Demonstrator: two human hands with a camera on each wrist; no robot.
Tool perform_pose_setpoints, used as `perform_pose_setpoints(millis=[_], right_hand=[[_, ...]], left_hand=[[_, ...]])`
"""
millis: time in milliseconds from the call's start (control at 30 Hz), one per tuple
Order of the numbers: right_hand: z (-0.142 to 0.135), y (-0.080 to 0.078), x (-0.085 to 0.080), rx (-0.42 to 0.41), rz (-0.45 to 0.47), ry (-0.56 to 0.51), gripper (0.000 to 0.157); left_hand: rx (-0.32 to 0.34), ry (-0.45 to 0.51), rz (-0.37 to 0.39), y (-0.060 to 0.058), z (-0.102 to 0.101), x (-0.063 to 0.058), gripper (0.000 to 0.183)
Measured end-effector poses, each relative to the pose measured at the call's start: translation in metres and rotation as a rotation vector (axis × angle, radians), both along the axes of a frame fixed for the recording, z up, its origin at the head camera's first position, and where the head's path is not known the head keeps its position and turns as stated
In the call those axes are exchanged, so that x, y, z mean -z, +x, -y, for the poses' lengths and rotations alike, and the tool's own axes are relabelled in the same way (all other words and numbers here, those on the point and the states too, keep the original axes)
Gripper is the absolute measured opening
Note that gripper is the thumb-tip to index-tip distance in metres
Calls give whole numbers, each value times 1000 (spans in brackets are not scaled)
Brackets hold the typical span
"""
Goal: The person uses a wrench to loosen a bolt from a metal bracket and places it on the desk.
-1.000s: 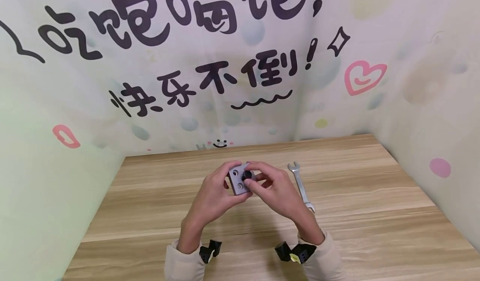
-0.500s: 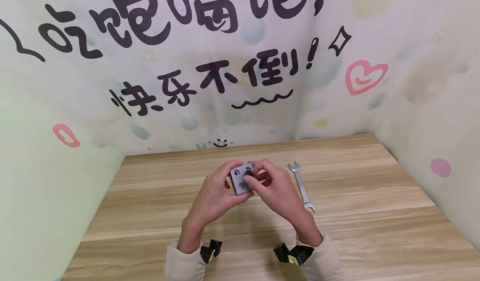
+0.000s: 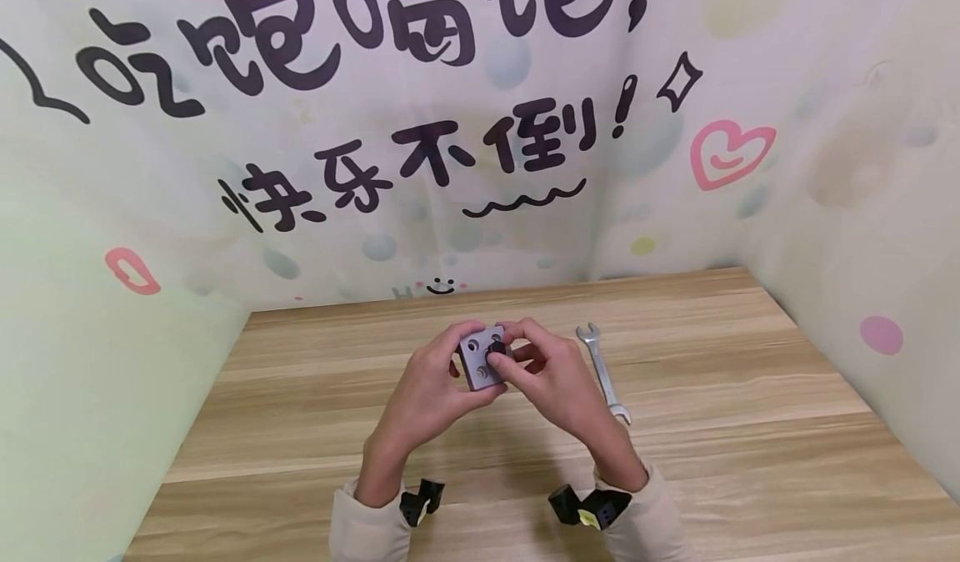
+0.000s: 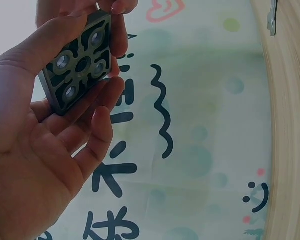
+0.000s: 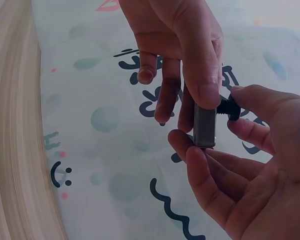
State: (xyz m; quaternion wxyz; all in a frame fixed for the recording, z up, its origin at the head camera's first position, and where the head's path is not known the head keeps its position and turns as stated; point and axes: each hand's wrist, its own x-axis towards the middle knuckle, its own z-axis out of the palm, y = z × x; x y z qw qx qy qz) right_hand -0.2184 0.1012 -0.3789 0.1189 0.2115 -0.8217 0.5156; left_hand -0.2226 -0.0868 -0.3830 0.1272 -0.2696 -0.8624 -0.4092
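In the head view my left hand point(image 3: 423, 391) holds a grey square plate point(image 3: 476, 366) by its edges, raised over the table. A black bolt point(image 3: 497, 348) stands out of the plate's face near the middle, its head pinched between thumb and index finger of my right hand point(image 3: 558, 378). The right wrist view shows the plate point(image 5: 205, 127) edge-on, with a stretch of thread visible between it and the bolt's head point(image 5: 233, 108). The ribbed back of the plate point(image 4: 72, 67) faces the left wrist camera, showing a hole at each corner and one in the centre.
An open-ended wrench point(image 3: 603, 372) lies on the wood-grain table point(image 3: 720, 429), just right of my right hand. Behind the table hangs a printed cloth point(image 3: 337, 237) with large black characters, and similar pale walls close in the left and right sides.
The fingers of my right hand have shifted round the bolt's head, the index finger drawing back towards the right. My left hand and the plate stay nearly in place.
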Motion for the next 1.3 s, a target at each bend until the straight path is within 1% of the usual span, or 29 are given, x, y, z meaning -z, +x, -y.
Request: perform_pose_setpoints(millis=[233,667,1000,1200,1300], right_hand=[[-1,0,0,-18,-1,4,19],[-4,-2,1,-59,-2,8,22],[-6,0,-1,-74,13,20,26],[-5,0,-2,-61,33,13,29],[-3,1,-2,-33,57,-13,24]], left_hand=[[-3,-3,-6,0,1,0,68],[1,1,-29,0,1,1,69],[-9,-6,-13,-1,1,1,68],[-8,-2,-11,0,1,0,68],[-4,2,-5,0,1,0,68]])
